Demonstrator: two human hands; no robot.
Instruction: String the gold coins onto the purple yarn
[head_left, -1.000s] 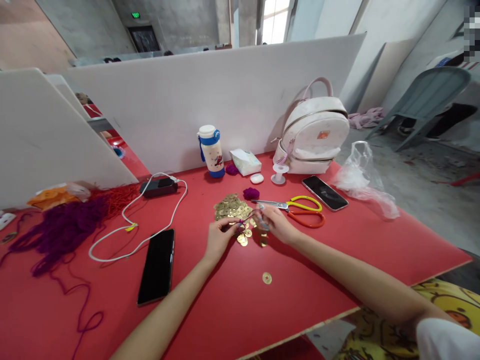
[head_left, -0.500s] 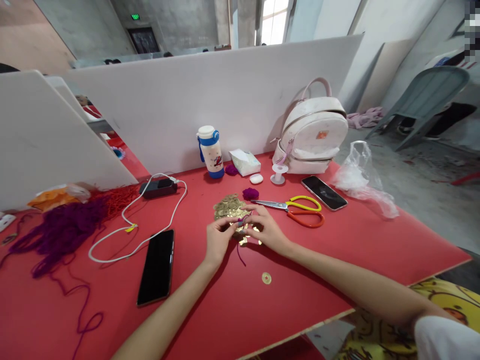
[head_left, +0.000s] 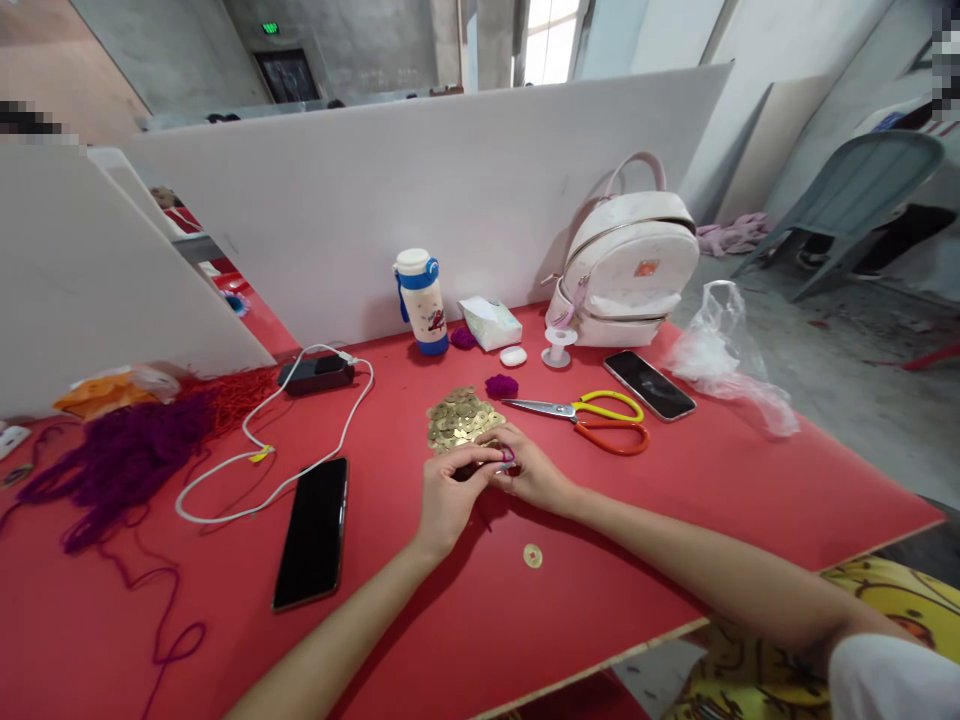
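Note:
Both hands meet just in front of a heap of brass coins (head_left: 459,418) on the red table. Pinched between their fingertips is a short purple cord (head_left: 508,455), bent into a small loop. My left hand (head_left: 454,492) has thumb and forefinger closed on it, while my right hand (head_left: 531,470) curls round it from the other side. Whether a coin is also in the fingers cannot be made out. One loose coin (head_left: 532,556) with a square hole lies nearer me. Scissors (head_left: 577,410) with yellow and orange handles rest beyond my right hand.
Left on the table (head_left: 405,640) are a black phone (head_left: 312,535), a white cable (head_left: 217,520) and tangled purple yarn (head_left: 142,450). Behind stand a bottle (head_left: 422,305), a tissue pack (head_left: 491,323), a spool (head_left: 558,348) and a backpack (head_left: 630,265). Another phone (head_left: 649,384) lies right.
Both hands have shifted slightly right and nearer me, uncovering more of the coin heap. The cord now shows as a loop between the fingers, and its hanging tail is mostly hidden.

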